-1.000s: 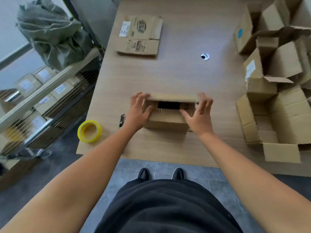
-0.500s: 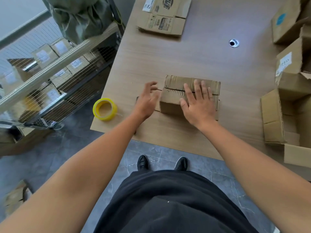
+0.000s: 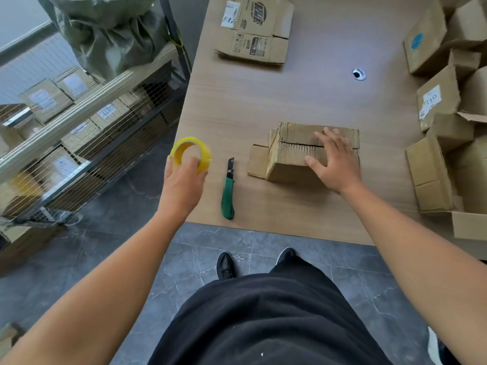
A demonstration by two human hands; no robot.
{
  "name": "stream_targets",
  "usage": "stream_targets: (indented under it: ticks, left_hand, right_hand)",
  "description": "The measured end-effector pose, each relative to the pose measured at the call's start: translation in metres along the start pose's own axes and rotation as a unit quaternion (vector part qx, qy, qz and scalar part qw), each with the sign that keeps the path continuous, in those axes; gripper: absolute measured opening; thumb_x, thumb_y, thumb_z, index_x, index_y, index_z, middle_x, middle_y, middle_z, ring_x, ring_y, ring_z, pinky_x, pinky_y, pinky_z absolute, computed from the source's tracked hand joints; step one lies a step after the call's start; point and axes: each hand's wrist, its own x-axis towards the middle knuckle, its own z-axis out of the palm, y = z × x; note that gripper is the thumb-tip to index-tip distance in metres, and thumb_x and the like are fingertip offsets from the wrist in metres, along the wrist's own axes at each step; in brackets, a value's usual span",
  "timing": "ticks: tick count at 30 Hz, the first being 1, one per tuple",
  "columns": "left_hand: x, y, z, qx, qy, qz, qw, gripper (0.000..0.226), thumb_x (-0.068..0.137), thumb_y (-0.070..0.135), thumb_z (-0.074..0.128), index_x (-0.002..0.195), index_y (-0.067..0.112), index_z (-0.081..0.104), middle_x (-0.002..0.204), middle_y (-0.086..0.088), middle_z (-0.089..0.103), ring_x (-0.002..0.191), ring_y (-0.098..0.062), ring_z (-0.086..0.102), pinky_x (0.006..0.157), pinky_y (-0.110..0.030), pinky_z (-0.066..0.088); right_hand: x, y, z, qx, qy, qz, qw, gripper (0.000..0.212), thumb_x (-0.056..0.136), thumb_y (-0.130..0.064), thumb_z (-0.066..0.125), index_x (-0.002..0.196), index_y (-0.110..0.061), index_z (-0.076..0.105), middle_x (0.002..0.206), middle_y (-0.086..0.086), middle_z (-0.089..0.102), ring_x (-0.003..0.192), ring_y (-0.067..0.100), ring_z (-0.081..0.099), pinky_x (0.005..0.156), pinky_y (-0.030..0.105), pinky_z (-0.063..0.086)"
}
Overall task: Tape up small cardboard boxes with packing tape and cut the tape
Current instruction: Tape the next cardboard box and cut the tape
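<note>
View: head
Left hand (image 3: 181, 180): fingers curled round near rim of tape roll (image 3: 184, 142); roll tipped up at 9 o'clock edge of table (image 3: 263, 101).
Right hand (image 3: 334, 162): spread flat on box (image 3: 290, 164), pressing top flaps down.
Box seam: runs 9-to-3, untaped.
Key relation: box at 3 o'clock from roll; knife (image 3: 228, 191) between, long axis 12-to-6, nearer left hand.

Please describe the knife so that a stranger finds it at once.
Look at the near edge of the wooden table. The knife lies flat there, between the yellow tape roll and the small box. It alone has a green handle.
</note>
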Motion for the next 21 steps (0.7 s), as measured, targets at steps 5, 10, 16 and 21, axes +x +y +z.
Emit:
stream_targets:
  ticks: [5, 10, 16, 21]
  left_hand:
    - [0.029, 0.098, -0.020, -0.040, 0.034, 0.197, 0.979, 0.025, 0.097, 0.039, 0.060, 0.105, 0.016, 0.057, 0.077, -0.003, 0.063, 0.092, -0.030, 0.062, 0.113, -0.042, 0.030]
    - [0.052, 0.175, 0.002, 0.031, -0.009, 0.317, 0.948, 0.031, 0.096, 0.037, 0.062, 0.115, 0.013, 0.060, 0.098, -0.005, 0.070, 0.108, -0.027, 0.063, 0.121, -0.037, 0.017]
    - [0.060, 0.198, 0.025, 0.078, -0.016, 0.310, 0.947, 0.028, 0.097, 0.039, 0.060, 0.111, 0.015, 0.062, 0.101, -0.003, 0.072, 0.103, -0.028, 0.063, 0.119, -0.040, 0.021]
    - [0.058, 0.197, 0.031, 0.071, 0.029, 0.315, 0.946, 0.027, 0.095, 0.037, 0.066, 0.105, 0.013, 0.066, 0.091, -0.003, 0.073, 0.092, -0.029, 0.065, 0.116, -0.042, 0.030]
  right_hand:
    - [-0.006, 0.002, -0.008, 0.032, 0.003, -0.029, 0.999, 0.072, 0.092, -0.047, 0.064, 0.154, -0.028, 0.035, 0.164, -0.002, 0.029, 0.155, 0.022, 0.013, 0.125, 0.041, 0.008]
    - [-0.005, 0.007, -0.016, 0.155, 0.013, -0.024, 0.988, 0.074, 0.084, -0.045, 0.074, 0.150, -0.027, 0.044, 0.154, 0.001, 0.047, 0.149, 0.027, 0.029, 0.122, 0.040, 0.018]
    - [0.000, 0.007, -0.010, 0.223, 0.095, -0.010, 0.970, 0.033, 0.085, -0.033, 0.077, 0.117, -0.029, 0.072, 0.111, -0.011, 0.071, 0.111, 0.022, 0.052, 0.101, 0.043, 0.042]
    - [0.009, 0.005, -0.008, 0.220, 0.110, 0.039, 0.968, 0.011, 0.088, -0.038, 0.072, 0.096, -0.030, 0.072, 0.086, -0.018, 0.062, 0.101, 0.016, 0.052, 0.094, 0.036, 0.038]
